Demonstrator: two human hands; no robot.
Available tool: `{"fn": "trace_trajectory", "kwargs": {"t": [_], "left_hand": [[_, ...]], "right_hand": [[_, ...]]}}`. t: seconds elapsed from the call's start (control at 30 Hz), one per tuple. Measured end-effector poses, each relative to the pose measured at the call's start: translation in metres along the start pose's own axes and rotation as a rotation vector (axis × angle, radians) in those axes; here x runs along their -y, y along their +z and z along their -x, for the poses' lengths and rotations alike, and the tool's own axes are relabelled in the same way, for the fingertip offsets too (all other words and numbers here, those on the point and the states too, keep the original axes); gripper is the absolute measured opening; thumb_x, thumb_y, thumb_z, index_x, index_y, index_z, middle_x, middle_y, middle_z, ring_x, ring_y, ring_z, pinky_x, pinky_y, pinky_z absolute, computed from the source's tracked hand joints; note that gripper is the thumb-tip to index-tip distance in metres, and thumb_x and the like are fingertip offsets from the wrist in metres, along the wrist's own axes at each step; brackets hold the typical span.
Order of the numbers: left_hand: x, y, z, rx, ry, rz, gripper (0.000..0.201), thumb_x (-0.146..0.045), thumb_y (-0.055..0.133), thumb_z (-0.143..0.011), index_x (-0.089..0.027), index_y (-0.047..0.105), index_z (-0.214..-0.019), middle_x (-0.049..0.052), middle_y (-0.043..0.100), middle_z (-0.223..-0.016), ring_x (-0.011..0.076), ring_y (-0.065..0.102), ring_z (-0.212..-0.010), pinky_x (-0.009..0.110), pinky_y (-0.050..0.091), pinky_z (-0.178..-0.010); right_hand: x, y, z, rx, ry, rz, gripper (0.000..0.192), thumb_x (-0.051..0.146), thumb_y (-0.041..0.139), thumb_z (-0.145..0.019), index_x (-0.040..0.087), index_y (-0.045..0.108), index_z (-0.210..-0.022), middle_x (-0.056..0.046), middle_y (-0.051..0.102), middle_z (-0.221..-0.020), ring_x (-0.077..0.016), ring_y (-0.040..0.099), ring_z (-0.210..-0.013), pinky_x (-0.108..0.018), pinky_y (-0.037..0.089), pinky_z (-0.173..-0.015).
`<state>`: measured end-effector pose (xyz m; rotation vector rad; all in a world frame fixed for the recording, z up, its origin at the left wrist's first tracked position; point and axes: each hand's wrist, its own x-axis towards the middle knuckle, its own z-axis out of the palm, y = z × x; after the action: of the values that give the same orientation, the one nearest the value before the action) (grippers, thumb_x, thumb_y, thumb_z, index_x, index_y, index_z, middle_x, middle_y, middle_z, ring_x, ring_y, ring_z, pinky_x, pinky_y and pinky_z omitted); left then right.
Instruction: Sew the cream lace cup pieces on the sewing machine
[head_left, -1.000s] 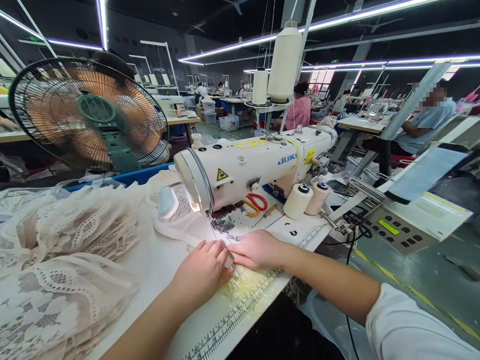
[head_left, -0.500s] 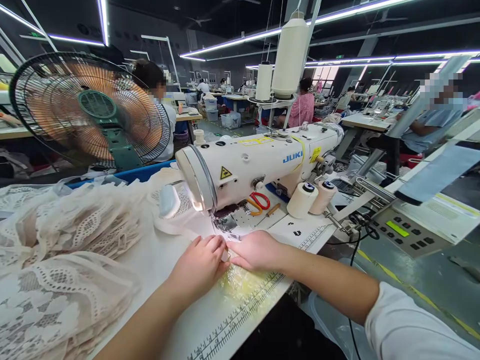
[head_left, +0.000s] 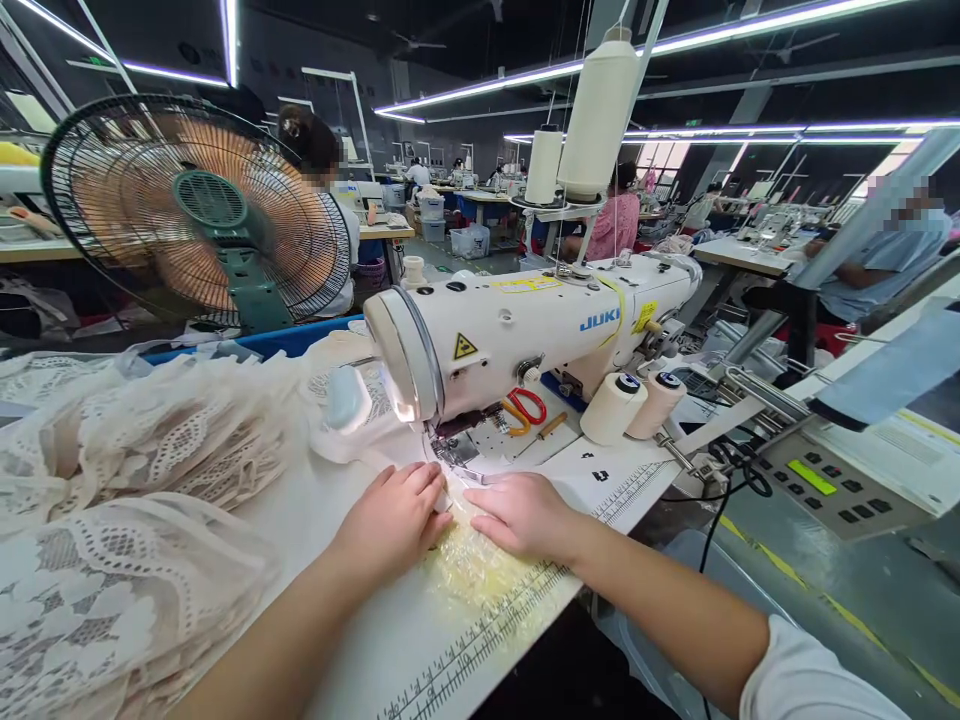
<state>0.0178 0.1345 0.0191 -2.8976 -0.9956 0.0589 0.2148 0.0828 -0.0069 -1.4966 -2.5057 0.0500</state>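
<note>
Over the middle of the frame, the left hand [head_left: 394, 520] is resting palm down on the counter [head_left: 300, 570], its fingers bending gently and pointing up toward the needle end of the machine [head_left: 540, 330]. From where I'm standing, I can't tell whether its grip is pinching anything or only pressing down. The right hand [head_left: 525, 515] is lying just beside it, a little right of centre, thumb and forefinger reaching toward the left; whether that grip is closing on something I can't tell either. A small gap is showing between the two hands, and a shiny yellow patch [head_left: 480, 565] is spreading below it, crinkling in the light.

The pale cloth [head_left: 364, 445] is lying left of the needle, near the left fingertips, with part of it passing out of sight beneath the machine. Lace [head_left: 150, 470] is piling up across the lower left. Two cones, one cream [head_left: 613, 408] and one pinkish [head_left: 655, 405], are standing right of centre, and a fan [head_left: 214, 200] is filling the upper left.
</note>
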Motion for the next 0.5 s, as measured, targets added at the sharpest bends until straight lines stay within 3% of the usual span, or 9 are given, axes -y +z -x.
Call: {"fn": "trace_trajectory", "kwargs": {"t": [0.27,0.5], "left_hand": [[0.005,0.0009,0.0002,-0.005,-0.122,0.009,0.037,-0.03,0.043,-0.092,-0.012,0.06,-0.119,0.016,0.057,-0.131,0.0308,0.053,-0.12,0.053,0.041,-0.101],[0.0084,0.0062,-0.0043,-0.143,-0.194,-0.013,0.036,-0.033,0.045,-0.088,-0.014,0.065,-0.111,0.017,0.06,-0.126,0.0359,0.055,-0.116,0.058,0.041,-0.098]], "right_hand": [[-0.0051,0.0114,0.0002,-0.073,-0.011,-0.062,0.033,0.038,0.048,-0.089,0.019,0.065,-0.11,-0.005,0.072,-0.084,-0.0202,0.062,-0.077,-0.029,0.038,-0.061],[0.0005,0.0055,-0.0028,0.004,0.041,-0.051,0.032,0.038,0.047,-0.088,0.019,0.064,-0.108,-0.005,0.071,-0.082,-0.021,0.063,-0.079,-0.03,0.037,-0.059]]}}
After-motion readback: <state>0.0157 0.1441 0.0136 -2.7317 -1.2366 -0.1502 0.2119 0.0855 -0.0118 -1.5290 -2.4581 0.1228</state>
